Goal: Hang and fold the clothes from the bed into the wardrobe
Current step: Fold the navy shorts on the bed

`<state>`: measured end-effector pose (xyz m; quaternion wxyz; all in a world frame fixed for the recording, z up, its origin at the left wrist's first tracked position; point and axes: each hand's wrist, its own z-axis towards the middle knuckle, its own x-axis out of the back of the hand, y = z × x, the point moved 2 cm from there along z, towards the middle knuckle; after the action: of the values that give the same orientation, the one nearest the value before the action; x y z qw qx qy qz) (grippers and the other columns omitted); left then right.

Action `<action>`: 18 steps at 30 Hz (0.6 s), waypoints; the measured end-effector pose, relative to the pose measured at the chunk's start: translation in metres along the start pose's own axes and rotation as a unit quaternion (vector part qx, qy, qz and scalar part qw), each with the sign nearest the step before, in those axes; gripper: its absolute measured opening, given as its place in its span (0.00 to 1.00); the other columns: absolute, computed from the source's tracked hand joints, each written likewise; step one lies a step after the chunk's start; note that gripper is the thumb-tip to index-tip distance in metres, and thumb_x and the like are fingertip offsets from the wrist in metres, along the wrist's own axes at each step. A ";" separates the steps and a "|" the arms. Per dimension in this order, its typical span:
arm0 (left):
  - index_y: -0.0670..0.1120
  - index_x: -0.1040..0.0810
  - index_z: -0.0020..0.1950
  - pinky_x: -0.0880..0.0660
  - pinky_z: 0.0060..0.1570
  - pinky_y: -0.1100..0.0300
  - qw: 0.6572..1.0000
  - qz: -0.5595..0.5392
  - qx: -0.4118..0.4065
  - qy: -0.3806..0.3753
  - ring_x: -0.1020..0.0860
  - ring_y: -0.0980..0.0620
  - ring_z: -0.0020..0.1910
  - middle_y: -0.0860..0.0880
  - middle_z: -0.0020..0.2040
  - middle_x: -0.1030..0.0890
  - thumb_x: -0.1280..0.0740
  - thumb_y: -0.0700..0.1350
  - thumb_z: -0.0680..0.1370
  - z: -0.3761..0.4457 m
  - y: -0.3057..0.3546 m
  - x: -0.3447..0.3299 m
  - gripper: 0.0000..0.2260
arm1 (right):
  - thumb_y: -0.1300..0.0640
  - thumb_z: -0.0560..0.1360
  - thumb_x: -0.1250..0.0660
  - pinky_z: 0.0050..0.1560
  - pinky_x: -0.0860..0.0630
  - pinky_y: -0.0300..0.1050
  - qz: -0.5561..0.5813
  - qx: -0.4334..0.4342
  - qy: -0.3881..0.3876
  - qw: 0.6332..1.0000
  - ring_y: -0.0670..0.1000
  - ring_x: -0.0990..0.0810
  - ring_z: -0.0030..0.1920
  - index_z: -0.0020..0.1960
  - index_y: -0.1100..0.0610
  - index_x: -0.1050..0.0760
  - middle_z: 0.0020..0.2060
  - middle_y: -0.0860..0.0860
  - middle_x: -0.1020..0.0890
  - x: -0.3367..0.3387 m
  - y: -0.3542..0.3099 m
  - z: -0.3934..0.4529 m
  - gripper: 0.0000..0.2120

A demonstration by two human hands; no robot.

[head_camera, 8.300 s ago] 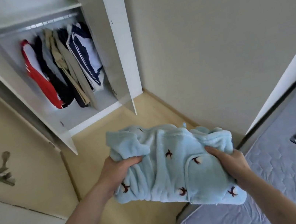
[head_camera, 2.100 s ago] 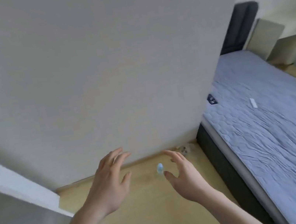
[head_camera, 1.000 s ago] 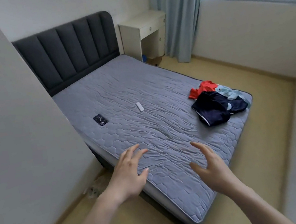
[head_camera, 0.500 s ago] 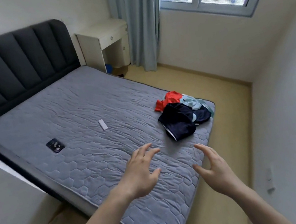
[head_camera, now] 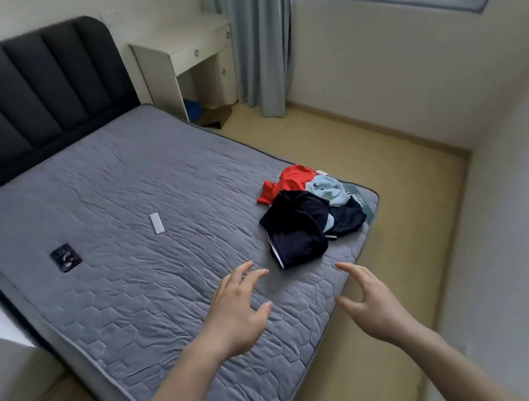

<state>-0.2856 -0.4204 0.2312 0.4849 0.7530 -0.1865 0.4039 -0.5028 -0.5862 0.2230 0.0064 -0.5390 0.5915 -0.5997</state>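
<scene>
A small heap of clothes lies at the foot corner of the grey quilted bed [head_camera: 109,190]: a dark navy garment [head_camera: 295,230] in front, a red one [head_camera: 291,180] behind it and a light blue one [head_camera: 327,190] to the right. My left hand [head_camera: 239,311] hovers over the mattress with fingers spread, a short way in front of the navy garment. My right hand [head_camera: 373,304] is held out beside the bed's corner, fingers spread and empty. The wardrobe is out of view.
A dark phone [head_camera: 65,258] and a small white remote [head_camera: 157,223] lie on the mattress. Behind the bed stand a dark padded headboard [head_camera: 18,97], a white bedside desk [head_camera: 188,56] and a grey-green curtain [head_camera: 256,35]. Bare wooden floor [head_camera: 375,189] runs along the bed's right side.
I have turned from the wardrobe to the bed; the light blue fleece garment has left my hands. Over the last second the clothes heap has come closer to both empty hands.
</scene>
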 end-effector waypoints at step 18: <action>0.56 0.31 0.76 0.40 0.77 0.55 0.988 -0.043 0.139 -0.049 0.37 0.49 0.78 0.53 0.79 0.39 0.32 0.53 0.80 0.178 -0.050 -0.051 0.25 | 0.54 0.81 0.32 0.54 0.28 0.29 -0.019 -0.028 -0.054 0.998 0.32 0.29 0.62 0.77 0.43 0.36 0.68 0.37 0.33 0.069 0.040 0.186 0.27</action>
<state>-0.2069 -0.5601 0.1254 0.3828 0.8394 -0.1197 0.3668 -0.4350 -0.7737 0.1868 0.0119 -0.5816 0.5968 -0.5527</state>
